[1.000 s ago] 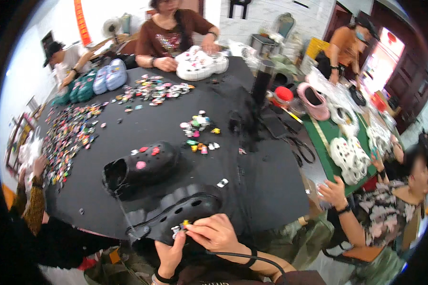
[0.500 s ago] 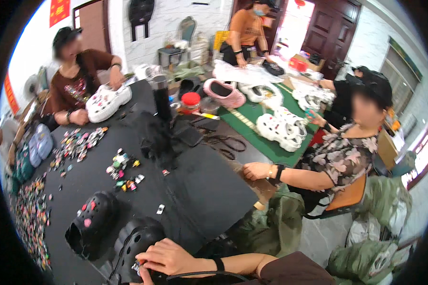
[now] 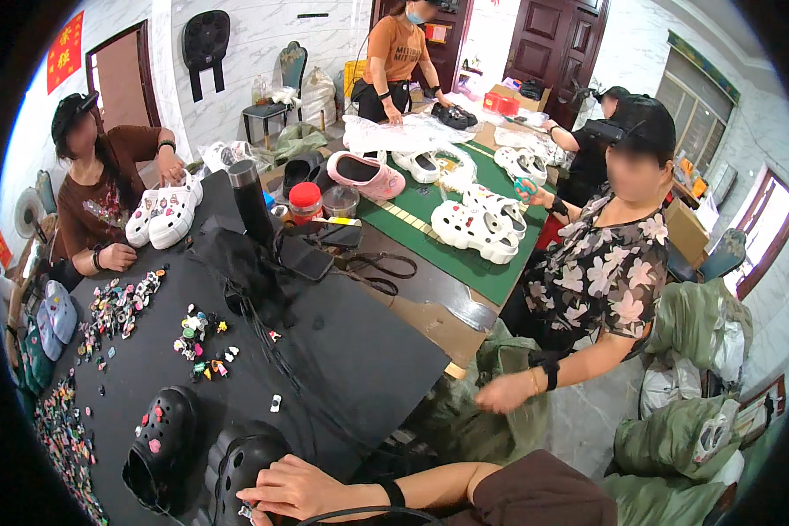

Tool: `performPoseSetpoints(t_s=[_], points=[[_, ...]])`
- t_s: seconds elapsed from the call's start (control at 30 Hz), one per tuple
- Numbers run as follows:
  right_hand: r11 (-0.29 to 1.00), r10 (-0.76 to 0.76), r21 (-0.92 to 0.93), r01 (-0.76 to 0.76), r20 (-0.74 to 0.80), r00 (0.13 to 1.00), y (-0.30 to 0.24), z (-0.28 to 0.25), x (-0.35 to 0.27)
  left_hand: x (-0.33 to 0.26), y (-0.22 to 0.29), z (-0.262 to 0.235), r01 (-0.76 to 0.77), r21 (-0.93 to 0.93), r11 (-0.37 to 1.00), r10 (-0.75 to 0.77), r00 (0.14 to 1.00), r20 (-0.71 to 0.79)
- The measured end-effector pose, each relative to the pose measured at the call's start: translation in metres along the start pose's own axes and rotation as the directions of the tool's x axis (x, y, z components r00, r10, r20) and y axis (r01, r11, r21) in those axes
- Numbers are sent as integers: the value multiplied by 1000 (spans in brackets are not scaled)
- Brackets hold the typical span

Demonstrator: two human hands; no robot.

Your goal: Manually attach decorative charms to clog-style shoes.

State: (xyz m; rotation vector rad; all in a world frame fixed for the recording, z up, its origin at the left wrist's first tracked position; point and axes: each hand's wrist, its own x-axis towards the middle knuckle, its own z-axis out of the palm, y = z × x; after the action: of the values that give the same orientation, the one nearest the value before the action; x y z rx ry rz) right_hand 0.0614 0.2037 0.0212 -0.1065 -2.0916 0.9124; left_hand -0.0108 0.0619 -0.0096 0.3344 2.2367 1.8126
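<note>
A black clog (image 3: 237,460) with round holes lies at the lower edge of the black tabletop. Bent over its near part is my right hand (image 3: 294,489), fingers pinched together on a small shoe charm (image 3: 247,503), mostly hidden by the fingertips. My left hand does not show. Beside that clog, to the left, stands a second black clog (image 3: 159,438) with red and pink charms in its holes. A single white and black charm (image 3: 276,403) lies on the table beyond my hand.
Charm piles (image 3: 202,337) and a long heap (image 3: 61,438) cover the table's left side. A dark tumbler (image 3: 250,202), black bag (image 3: 228,254) and red-lidded jar (image 3: 305,200) stand farther back. Co-workers handle white clogs (image 3: 478,228); one person's hand (image 3: 508,392) hangs right of the table.
The view has shifted. My right hand stays at the black clog, its charm less visible now. The co-worker at the right has drawn a hand back from the table edge.
</note>
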Motion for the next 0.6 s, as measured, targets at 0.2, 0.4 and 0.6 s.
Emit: performPoseSetpoints(t_s=[0.2,0.4,0.6], points=[[1000,20,8,-20,-10,1000,-7,-4,2,-5,21,6,-79,-24,997,79,997,4],[1000,24,0,-24,-17,1000,-8,-3,4,2,-2,-2,-80,-12,997,80,996,28],[998,-23,-59,21,-40,999,-7,-3,4,-3,13,3,-110,1,994,110,993,33]])
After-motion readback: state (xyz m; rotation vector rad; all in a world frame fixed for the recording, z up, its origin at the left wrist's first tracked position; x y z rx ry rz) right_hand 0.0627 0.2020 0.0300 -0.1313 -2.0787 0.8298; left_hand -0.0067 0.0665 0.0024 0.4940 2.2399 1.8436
